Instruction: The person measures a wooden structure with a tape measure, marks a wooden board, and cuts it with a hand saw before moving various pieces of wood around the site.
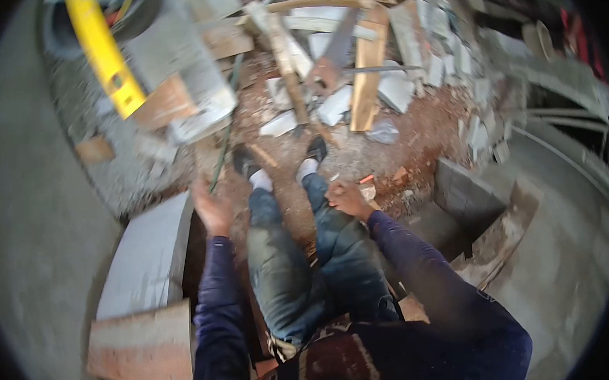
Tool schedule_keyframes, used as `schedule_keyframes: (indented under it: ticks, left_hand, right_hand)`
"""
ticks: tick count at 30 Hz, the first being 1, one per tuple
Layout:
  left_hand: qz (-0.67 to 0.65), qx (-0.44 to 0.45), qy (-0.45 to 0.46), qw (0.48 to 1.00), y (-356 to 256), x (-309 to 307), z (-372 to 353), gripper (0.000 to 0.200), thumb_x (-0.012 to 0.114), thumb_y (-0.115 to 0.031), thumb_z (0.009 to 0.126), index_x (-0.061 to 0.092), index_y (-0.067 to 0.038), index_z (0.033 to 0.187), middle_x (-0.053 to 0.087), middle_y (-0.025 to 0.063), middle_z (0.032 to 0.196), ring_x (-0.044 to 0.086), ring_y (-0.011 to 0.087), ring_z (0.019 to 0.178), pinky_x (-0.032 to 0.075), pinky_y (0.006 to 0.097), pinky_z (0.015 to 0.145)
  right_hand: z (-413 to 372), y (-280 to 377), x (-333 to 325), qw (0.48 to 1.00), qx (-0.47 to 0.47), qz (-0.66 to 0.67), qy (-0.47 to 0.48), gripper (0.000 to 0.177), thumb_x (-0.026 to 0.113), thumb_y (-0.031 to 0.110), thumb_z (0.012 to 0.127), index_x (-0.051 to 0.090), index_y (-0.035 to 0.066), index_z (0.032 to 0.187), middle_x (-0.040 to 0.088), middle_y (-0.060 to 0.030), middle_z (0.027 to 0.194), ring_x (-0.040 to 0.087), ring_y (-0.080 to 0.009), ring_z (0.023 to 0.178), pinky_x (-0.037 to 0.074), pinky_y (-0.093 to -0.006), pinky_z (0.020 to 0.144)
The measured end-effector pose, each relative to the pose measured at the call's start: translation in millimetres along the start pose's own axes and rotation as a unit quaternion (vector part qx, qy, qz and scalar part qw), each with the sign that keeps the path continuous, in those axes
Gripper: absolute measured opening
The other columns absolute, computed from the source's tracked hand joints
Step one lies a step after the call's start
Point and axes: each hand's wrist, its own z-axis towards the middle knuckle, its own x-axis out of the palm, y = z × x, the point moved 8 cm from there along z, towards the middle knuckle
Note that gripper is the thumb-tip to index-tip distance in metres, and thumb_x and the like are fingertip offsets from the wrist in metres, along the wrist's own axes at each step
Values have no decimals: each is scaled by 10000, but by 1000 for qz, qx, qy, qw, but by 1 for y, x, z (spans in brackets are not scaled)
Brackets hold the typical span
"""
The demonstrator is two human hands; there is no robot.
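My left hand (213, 210) is in front of my left knee, blurred, with its fingers apart and nothing visible in it. Just beyond it, a thin green rod (225, 142) slants up from the floor. My right hand (348, 199) hovers by my right knee, fingers curled together; whatever they may hold is hidden. A small orange-red piece (366, 179) shows just past that hand. Further forward, a handsaw (337, 55) lies among wooden strips and broken white pieces. A light wooden board (370, 72) leans beside the saw.
A yellow spirit level (106, 55) rests across a dark bucket (60, 27) at upper left. White blocks (146, 254) and a brown-faced block (142, 342) stand at my left. At right is a grey block (463, 193). Rubble covers the dirt floor around my feet.
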Motion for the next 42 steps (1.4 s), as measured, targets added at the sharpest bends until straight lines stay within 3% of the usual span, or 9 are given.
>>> schedule_keyframes:
  ticks: [2, 8, 21, 23, 25, 31, 34, 38, 42]
  left_hand:
    - [55, 21, -34, 998, 2, 1, 66, 841, 845, -197, 735, 426, 28, 1428, 484, 230, 1378, 480, 405, 1270, 397, 460, 1090]
    - [117, 247, -31, 962, -69, -9, 187, 1143, 885, -203, 635, 221, -1, 1543, 330, 241, 1529, 333, 402, 1414, 260, 455, 1203]
    - [83, 204, -26, 975, -66, 7, 188, 1086, 889, -319, 678, 252, 31, 1485, 371, 233, 1451, 384, 370, 1354, 323, 449, 1150]
    - [118, 247, -32, 961, -67, 12, 182, 1096, 908, -356, 647, 304, 44, 1469, 394, 244, 1432, 387, 388, 1345, 330, 461, 1139]
    - [161, 325, -18, 932, -91, 32, 159, 1151, 887, -410, 644, 258, 46, 1493, 376, 261, 1441, 370, 434, 1343, 282, 549, 1153]
    - [166, 258, 22, 951, -109, 119, 157, 1134, 881, -291, 626, 241, -38, 1527, 364, 259, 1408, 321, 441, 1370, 210, 652, 1164]
    - [207, 265, 69, 939, -110, 152, 152, 952, 769, -294, 764, 262, -69, 1538, 373, 277, 1416, 289, 434, 1423, 139, 688, 1167]
    - [210, 307, 37, 928, -80, 182, 139, 805, 704, -311, 834, 344, -104, 1523, 357, 239, 1486, 259, 440, 1458, 108, 692, 1173]
    - [63, 254, 124, 957, -78, 126, 121, 1001, 809, -508, 684, 385, -139, 1513, 282, 183, 1571, 107, 428, 1512, 71, 670, 1184]
  right_hand:
    - [15, 0, -9, 997, 22, -9, -69, 269, 709, 289, 830, 628, 74, 970, 674, -150, 914, 668, -347, 900, 523, -430, 801]
    - [89, -56, -57, 979, 50, -50, -190, 300, 732, 263, 813, 644, 69, 1025, 702, -180, 970, 680, -369, 947, 530, -445, 829]
    - [188, -71, -83, 985, 77, 99, -122, 291, 707, 261, 862, 652, 55, 1061, 722, -127, 901, 725, -247, 789, 554, -373, 773]
    - [220, -67, -65, 985, -10, 12, -173, 306, 722, 222, 882, 637, 51, 1120, 710, -68, 872, 694, -154, 748, 545, -297, 608]
    - [228, -16, -59, 979, -71, -96, -164, 455, 750, 297, 847, 615, 58, 1210, 690, -173, 1139, 679, -328, 1011, 542, -393, 877]
    - [337, -35, -25, 870, -26, -404, -282, 754, 766, 395, 808, 487, -99, 1304, 620, -281, 1222, 612, -396, 1143, 494, -439, 982]
    - [364, -37, -26, 855, -82, -398, -321, 828, 753, 476, 794, 502, -162, 1259, 610, -322, 1204, 585, -428, 1162, 458, -470, 1015]
    - [381, -27, -30, 938, -24, -328, -107, 708, 813, 360, 761, 553, -43, 1282, 607, -282, 1250, 581, -430, 1164, 456, -463, 996]
    - [347, -31, -57, 977, -81, -91, -175, 540, 800, 300, 773, 615, -17, 1169, 660, -205, 1097, 616, -372, 1029, 469, -435, 921]
